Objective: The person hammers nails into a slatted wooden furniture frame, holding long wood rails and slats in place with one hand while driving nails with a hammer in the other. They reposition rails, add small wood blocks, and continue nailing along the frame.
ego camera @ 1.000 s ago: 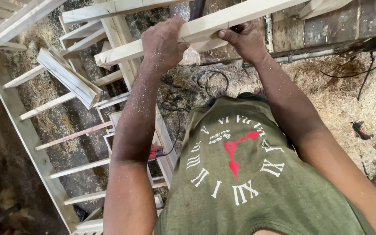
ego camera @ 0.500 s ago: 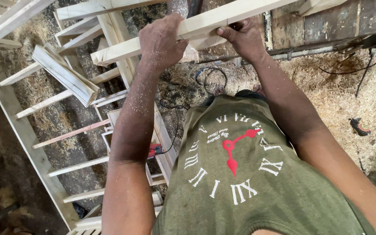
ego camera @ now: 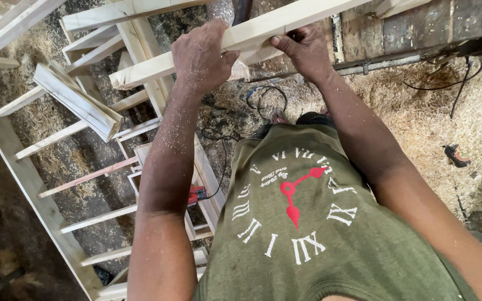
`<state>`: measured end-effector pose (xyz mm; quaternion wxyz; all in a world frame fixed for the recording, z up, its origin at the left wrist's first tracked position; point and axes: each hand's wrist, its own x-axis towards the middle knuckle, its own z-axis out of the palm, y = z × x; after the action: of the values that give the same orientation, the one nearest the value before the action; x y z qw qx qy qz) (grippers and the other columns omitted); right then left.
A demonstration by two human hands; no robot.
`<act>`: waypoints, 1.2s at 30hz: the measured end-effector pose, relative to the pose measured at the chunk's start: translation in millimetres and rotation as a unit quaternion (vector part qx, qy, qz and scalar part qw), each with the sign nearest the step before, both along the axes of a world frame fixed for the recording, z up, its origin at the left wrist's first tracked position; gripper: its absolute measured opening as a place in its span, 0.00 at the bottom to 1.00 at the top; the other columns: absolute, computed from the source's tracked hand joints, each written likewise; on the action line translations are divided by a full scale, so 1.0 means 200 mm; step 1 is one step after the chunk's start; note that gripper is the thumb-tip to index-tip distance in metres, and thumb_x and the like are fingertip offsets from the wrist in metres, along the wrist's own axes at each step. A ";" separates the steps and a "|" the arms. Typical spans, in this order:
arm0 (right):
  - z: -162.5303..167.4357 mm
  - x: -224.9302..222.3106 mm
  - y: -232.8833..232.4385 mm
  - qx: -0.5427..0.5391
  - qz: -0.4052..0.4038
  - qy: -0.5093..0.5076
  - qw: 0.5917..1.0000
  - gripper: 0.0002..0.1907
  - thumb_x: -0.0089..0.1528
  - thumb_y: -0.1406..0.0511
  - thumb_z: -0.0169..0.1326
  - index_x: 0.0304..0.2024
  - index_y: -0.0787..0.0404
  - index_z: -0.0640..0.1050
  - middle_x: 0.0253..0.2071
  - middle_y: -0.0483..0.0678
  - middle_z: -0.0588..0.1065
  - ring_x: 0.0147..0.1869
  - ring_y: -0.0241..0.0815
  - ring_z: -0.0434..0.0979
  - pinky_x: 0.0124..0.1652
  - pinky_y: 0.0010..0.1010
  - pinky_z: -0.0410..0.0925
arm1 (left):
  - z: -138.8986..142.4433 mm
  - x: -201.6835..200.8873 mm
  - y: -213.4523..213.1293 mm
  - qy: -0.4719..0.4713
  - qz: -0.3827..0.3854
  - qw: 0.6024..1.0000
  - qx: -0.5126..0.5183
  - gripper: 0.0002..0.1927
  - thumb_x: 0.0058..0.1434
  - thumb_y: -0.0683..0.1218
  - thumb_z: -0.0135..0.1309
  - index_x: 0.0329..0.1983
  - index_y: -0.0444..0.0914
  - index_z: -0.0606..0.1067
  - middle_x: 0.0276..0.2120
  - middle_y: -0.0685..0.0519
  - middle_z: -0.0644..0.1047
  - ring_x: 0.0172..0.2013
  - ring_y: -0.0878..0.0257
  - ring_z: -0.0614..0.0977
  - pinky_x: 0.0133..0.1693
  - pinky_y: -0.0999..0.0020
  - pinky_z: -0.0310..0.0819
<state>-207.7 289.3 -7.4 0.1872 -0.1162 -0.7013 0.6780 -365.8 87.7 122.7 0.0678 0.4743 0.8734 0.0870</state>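
Note:
A long pale wooden beam point(ego camera: 152, 67) runs slantwise across the top of the view. My left hand point(ego camera: 201, 56) is wrapped over it near its middle, dusted with sawdust. My right hand point(ego camera: 303, 51) grips the same beam a little further right, fingers curled under its edge. Below my arms I see my own green shirt with a white clock-face print and red hands.
A pale ladder-like wooden frame point(ego camera: 57, 139) lies on the sawdust-covered floor at left, with a loose moulded board point(ego camera: 79, 103) resting on it. Black cables point(ego camera: 263, 95) coil on the floor. A red power tool point(ego camera: 197, 195) lies by the frame; a small red-black tool point(ego camera: 456, 156) lies at right.
The view has shifted slightly; both hands keep their grip on the beam, which has slid a little relative to the frame below.

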 end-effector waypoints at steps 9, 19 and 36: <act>0.12 -0.01 0.07 0.021 -0.009 -0.083 0.996 0.14 0.65 0.58 0.64 0.47 0.60 0.81 0.39 0.48 0.83 0.40 0.36 0.83 0.41 0.28 0.79 | 0.05 -0.01 0.05 -0.003 -0.004 1.000 0.014 0.21 0.61 0.55 0.68 0.49 0.41 0.75 0.31 0.51 0.80 0.33 0.57 0.81 0.38 0.53 0.71; -0.22 0.55 0.17 -0.307 -0.102 -0.222 0.920 0.13 0.69 0.70 0.49 0.55 0.68 0.67 0.45 0.53 0.75 0.36 0.35 0.70 0.34 0.24 0.68 | 0.09 -0.01 0.06 0.045 -0.008 0.996 0.071 0.20 0.56 0.57 0.70 0.43 0.43 0.76 0.31 0.54 0.80 0.31 0.60 0.79 0.33 0.59 0.72; -0.29 1.07 0.18 -0.285 0.162 -0.336 0.883 0.15 0.65 0.71 0.48 0.54 0.64 0.72 0.55 0.61 0.80 0.41 0.42 0.73 0.34 0.29 0.66 | 0.08 -0.04 0.09 0.029 0.036 0.996 0.071 0.21 0.51 0.56 0.72 0.41 0.45 0.77 0.34 0.53 0.81 0.34 0.57 0.82 0.38 0.55 0.75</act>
<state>7.3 325.9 -64.9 -0.2132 -0.2707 -0.5074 0.7898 -374.3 105.2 138.6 0.0053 0.4481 0.8833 0.1375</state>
